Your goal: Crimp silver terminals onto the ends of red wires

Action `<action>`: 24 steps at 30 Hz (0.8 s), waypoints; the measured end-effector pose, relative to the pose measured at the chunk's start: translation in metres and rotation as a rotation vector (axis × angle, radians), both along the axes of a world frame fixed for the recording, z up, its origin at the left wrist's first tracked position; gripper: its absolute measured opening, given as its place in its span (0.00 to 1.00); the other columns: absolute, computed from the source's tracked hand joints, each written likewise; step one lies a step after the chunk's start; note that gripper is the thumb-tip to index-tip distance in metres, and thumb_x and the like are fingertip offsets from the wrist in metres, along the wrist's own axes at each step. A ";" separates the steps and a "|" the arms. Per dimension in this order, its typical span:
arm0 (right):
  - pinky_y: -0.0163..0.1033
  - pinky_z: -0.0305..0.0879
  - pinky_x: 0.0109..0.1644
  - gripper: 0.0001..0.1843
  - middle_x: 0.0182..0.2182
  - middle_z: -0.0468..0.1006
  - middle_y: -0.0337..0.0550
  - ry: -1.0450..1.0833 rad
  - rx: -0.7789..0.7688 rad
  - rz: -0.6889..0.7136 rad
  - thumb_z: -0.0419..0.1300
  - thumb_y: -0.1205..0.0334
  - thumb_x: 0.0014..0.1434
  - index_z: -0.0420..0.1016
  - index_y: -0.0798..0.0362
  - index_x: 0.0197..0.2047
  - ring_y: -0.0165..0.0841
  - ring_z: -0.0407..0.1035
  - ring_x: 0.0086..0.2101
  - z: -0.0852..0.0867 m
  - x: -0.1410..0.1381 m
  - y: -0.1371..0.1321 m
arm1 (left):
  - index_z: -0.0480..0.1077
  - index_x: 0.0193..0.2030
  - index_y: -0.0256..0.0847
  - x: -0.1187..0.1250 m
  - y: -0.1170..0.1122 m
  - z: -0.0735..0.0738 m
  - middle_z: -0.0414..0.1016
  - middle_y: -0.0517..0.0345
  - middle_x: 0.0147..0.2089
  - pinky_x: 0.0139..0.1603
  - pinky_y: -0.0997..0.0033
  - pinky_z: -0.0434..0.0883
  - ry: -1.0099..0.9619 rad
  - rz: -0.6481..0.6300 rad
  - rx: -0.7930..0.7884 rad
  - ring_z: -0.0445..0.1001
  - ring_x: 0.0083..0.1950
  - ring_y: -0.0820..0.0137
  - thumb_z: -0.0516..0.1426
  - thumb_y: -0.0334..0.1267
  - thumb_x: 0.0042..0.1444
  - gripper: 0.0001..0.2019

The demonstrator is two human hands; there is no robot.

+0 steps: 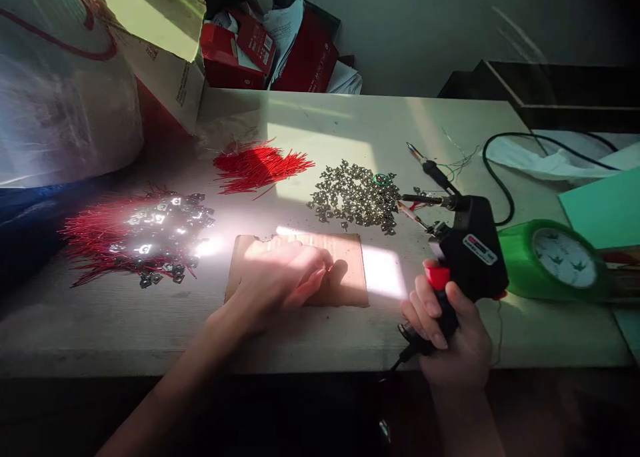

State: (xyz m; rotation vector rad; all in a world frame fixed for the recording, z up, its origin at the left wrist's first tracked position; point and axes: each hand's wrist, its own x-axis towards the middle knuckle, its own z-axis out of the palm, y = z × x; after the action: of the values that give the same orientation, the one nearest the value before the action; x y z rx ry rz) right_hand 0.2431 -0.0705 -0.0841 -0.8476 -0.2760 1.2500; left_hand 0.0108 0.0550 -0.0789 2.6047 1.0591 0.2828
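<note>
Query: where does the work surface stop, and how much room is open?

Note: pale bench ends in a straight near edge just below both hands; its far edge meets a wall. A plastic-wrapped bale and an open cardboard box crowd the far left corner. Bare bench runs along the near edge, left of the left hand and right of the right hand.

Query: where do the hands lie?

Note: left hand rests on a flat cardboard sheet, fingers curled together, tips at a tiny red bit; whether they pinch it cannot be told. Right hand wraps the grip of a black soldering gun, its red trigger just above the fingers.

Query: what lies beyond them?

Note: red wires and metal terminals sit in separate piles past the cardboard. A mixed heap of wires and terminals lies to its left. A green tape roll stands just right of the gun.
</note>
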 end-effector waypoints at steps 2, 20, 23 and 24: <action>0.27 0.52 0.20 0.10 0.23 0.61 0.29 0.005 0.003 0.000 0.60 0.57 0.67 0.77 0.50 0.48 0.16 0.41 0.15 -0.001 0.000 0.000 | 0.75 0.46 0.49 0.000 0.001 -0.001 0.78 0.63 0.39 0.41 0.66 0.62 -0.005 -0.010 -0.001 0.73 0.39 0.68 0.54 0.44 0.70 0.08; 0.28 0.55 0.21 0.12 0.25 0.60 0.30 0.028 -0.041 -0.111 0.59 0.53 0.68 0.76 0.49 0.50 0.17 0.40 0.17 -0.003 -0.004 0.000 | 0.73 0.59 0.45 0.049 0.049 0.046 0.78 0.51 0.55 0.42 0.64 0.71 0.027 0.079 0.043 0.76 0.50 0.60 0.55 0.38 0.69 0.14; 0.28 0.53 0.20 0.12 0.25 0.60 0.30 0.038 -0.040 -0.134 0.59 0.54 0.68 0.77 0.49 0.49 0.17 0.39 0.17 -0.002 -0.004 0.000 | 0.76 0.55 0.44 0.075 0.067 0.049 0.76 0.50 0.56 0.46 0.66 0.71 0.097 -0.009 0.052 0.75 0.54 0.60 0.55 0.36 0.69 0.13; 0.28 0.53 0.20 0.11 0.25 0.60 0.30 0.039 -0.042 -0.133 0.59 0.54 0.68 0.77 0.49 0.48 0.17 0.38 0.17 -0.002 -0.004 0.000 | 0.78 0.53 0.44 0.081 0.071 0.048 0.77 0.50 0.54 0.45 0.66 0.70 0.125 -0.014 0.030 0.75 0.52 0.61 0.55 0.35 0.68 0.12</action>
State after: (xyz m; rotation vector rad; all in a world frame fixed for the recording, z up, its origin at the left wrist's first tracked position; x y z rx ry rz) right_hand 0.2393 -0.0708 -0.0859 -0.8627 -0.1595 1.1500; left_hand 0.0913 0.1257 -0.0306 2.6854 1.0838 0.1350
